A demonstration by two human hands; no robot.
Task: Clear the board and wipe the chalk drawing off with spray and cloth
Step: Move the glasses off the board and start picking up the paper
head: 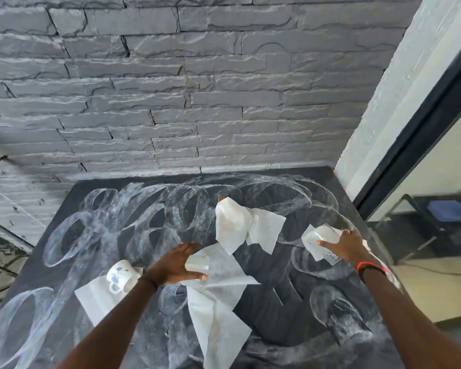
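A black board (264,302) lies flat before me, covered in smeared white chalk loops. My left hand (175,265) grips a clear glass (197,265) resting on a white cloth sheet (218,315) near the board's middle. My right hand (347,245) holds a second clear glass (321,241) tilted above the board's right side. A white cup with blue flowers (121,275) lies on its side on another white sheet (96,296), just left of my left wrist. A crumpled white cloth (240,227) lies further back. No spray bottle is visible.
A grey stone-brick wall (184,89) rises right behind the board. A white pillar with a black frame (410,129) stands at the right, with a low dark table and blue item (446,211) beyond it. The board's left edge drops off toward a railing.
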